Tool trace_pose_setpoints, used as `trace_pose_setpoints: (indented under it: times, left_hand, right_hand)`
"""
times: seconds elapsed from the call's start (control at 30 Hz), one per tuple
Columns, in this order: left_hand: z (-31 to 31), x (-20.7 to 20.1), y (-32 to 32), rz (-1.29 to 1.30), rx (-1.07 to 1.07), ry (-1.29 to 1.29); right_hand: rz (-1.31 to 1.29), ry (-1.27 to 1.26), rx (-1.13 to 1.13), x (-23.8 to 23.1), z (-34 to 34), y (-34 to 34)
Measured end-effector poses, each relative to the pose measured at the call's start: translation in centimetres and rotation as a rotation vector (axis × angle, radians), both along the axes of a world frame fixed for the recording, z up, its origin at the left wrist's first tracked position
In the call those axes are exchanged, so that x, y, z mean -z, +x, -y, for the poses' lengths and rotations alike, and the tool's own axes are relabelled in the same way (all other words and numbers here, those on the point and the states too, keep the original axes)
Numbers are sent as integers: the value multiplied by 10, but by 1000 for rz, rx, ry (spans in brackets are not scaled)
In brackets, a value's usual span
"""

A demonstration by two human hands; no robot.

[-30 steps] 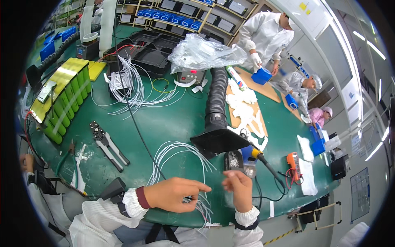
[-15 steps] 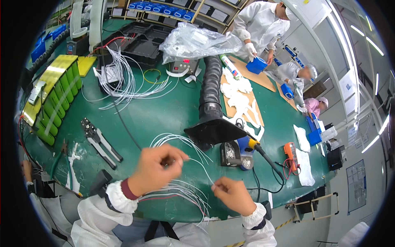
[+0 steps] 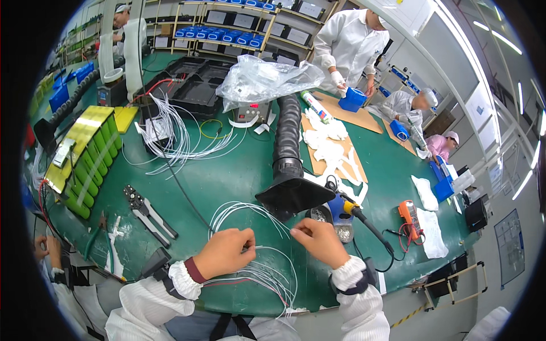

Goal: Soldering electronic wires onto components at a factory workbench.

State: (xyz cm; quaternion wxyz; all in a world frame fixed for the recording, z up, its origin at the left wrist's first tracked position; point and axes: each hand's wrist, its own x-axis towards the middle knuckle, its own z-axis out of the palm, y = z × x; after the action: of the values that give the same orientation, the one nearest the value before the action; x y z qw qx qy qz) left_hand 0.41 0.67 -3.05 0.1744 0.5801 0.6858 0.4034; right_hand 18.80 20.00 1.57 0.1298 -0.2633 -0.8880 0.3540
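Note:
My left hand is closed above the near part of the table, its fingertips curled in. From those fingertips a thin white wire arcs right and down beside the near bundle of white wires, which has a red one among them. My right hand is pinched, thumb against forefinger. Its tips are close to the free ends of a second, looped bundle of white wires; whatever they grip is too small to make out. Both bundles lie on the green table.
A black fume hood hangs just beyond my hands. Right of it are a soldering iron holder and an orange multimeter. Wire strippers, pliers and a green cell pack lie left. Co-workers handle blue boxes at the far right.
My hands no longer stretch a wire between them. The right hand has moved up toward the looped bundle's ends; the left has come lower and closed more. The view has shifted slightly.

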Motion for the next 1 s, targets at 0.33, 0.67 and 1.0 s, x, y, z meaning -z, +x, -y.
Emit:
trace_pose_setpoints:
  times: [0.33, 0.67, 1.0]
  left_hand:
    - [-3, -3, -6, 161, 103, -12]
    - [-6, -6, -11, 245, -244, 147]
    - [-6, -23, -19, 534, -431, 342]
  right_hand:
    - [-60, 259, 63, 30, -7, -35]
    - [-259, 511, 80, 42, 2, -28]
    - [-187, 696, 11, 69, 2, -51]
